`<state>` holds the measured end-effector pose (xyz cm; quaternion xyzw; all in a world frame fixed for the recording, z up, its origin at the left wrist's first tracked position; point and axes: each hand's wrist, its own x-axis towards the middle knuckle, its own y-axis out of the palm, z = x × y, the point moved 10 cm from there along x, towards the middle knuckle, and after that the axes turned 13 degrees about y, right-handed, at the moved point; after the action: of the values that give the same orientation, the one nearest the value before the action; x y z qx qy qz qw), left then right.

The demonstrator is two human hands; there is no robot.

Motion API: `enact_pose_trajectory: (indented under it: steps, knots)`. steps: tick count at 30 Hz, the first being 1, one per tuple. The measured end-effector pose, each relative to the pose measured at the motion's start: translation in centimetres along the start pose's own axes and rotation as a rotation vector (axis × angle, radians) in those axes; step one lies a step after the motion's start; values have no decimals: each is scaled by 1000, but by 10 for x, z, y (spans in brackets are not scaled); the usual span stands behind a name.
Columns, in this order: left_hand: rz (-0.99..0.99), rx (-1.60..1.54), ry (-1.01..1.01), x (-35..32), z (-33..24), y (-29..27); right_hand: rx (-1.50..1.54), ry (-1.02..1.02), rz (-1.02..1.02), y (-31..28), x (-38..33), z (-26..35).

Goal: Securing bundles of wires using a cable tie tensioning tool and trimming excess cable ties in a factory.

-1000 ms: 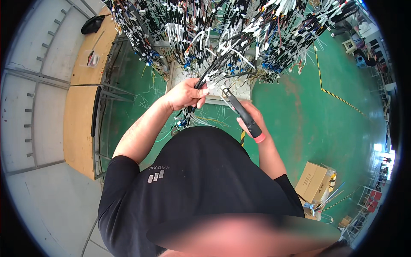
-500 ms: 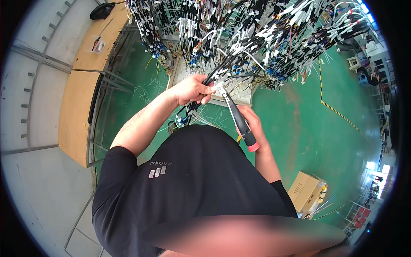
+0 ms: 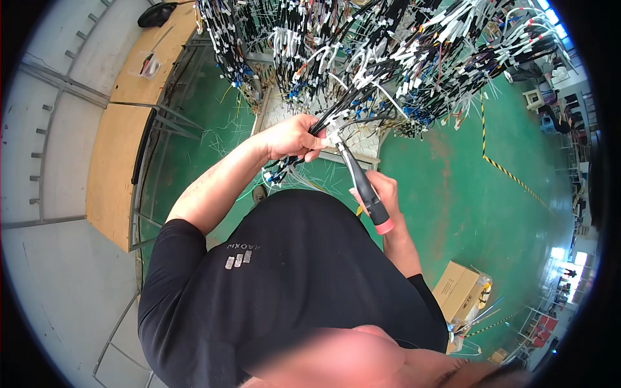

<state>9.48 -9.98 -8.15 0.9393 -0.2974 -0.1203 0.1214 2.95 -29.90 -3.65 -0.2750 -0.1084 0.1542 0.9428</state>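
My left hand (image 3: pixel 292 139) is closed around a bundle of black cables (image 3: pixel 336 110) that runs up into a dense mass of hanging wire harnesses (image 3: pixel 388 52). My right hand (image 3: pixel 383 194) grips a black hand tool with a red handle end (image 3: pixel 366 191). The tool's metal tip touches the bundle right beside my left fingers. Loose cable ends with coloured connectors (image 3: pixel 279 173) hang below my left hand.
Wooden workbenches (image 3: pixel 116 161) stand at the left, with a dark object (image 3: pixel 158 13) on the far one. The floor is green with a yellow-black striped line (image 3: pixel 511 178). An open cardboard box (image 3: pixel 460 288) sits at the lower right. Shelving and clutter line the far right.
The view has shifted, so the harnesses and both hands sit lower in the picture. My left hand keeps its grip on the bundle, and the tool tip has moved up against the cables.
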Motion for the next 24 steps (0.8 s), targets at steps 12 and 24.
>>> enact_pose_trajectory:
  steps: [12,24]
  knots:
    - [-125,302,15,2,-9,-4,630,98,183,9,13,-5]
    - [-138,474,26,1,-2,-58,865,-57,-331,-87,42,9]
